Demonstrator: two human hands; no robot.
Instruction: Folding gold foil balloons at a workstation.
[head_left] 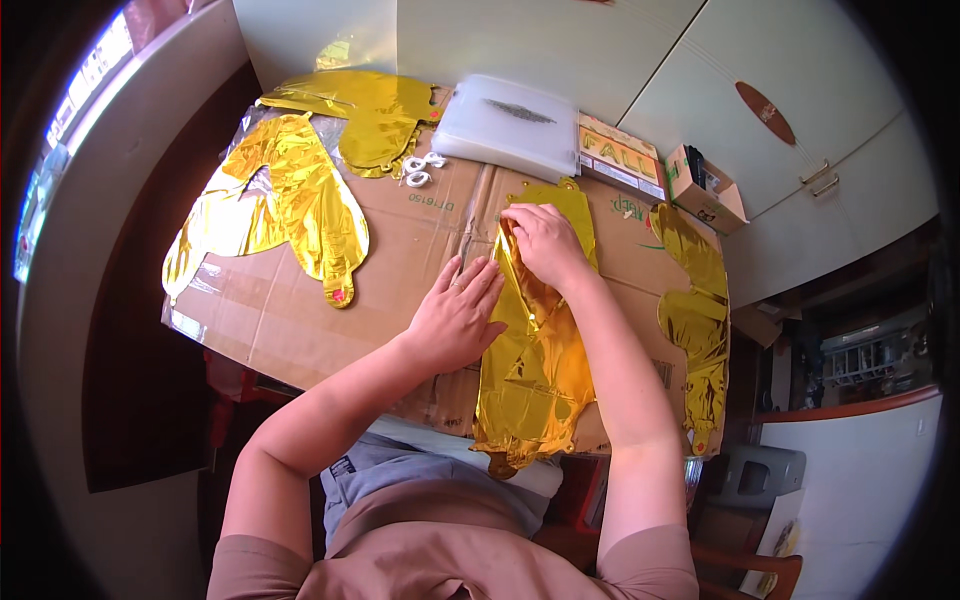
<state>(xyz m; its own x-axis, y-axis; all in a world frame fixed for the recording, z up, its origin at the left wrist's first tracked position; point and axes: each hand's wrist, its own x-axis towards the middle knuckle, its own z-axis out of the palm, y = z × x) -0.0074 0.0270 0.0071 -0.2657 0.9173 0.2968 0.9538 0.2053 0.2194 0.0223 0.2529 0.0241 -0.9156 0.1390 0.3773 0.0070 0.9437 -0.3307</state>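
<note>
A gold foil balloon [525, 385], flat and creased, lies lengthwise in front of me on the cardboard. Its lower end hangs over the near edge. My right hand [545, 243] has its fingers closed on the foil's upper left part, where a fold stands up a little. Resting flat at the balloon's left edge, my left hand [462, 312] has its fingers stretched out and holds nothing. To the left lies a gold foil balloon shaped like a letter A [305, 200]. More folded gold foil [385, 110] lies behind it, and another gold foil balloon [695, 320] is at the right edge.
The cardboard sheet [420, 230] covers the table. Bundles of white string [417, 170], a translucent plastic-wrapped stack [510, 125], a printed box [620, 157] and a small open carton [708, 190] stand along the back, against pale cabinets [800, 110]. A grey stool [765, 475] is at the lower right.
</note>
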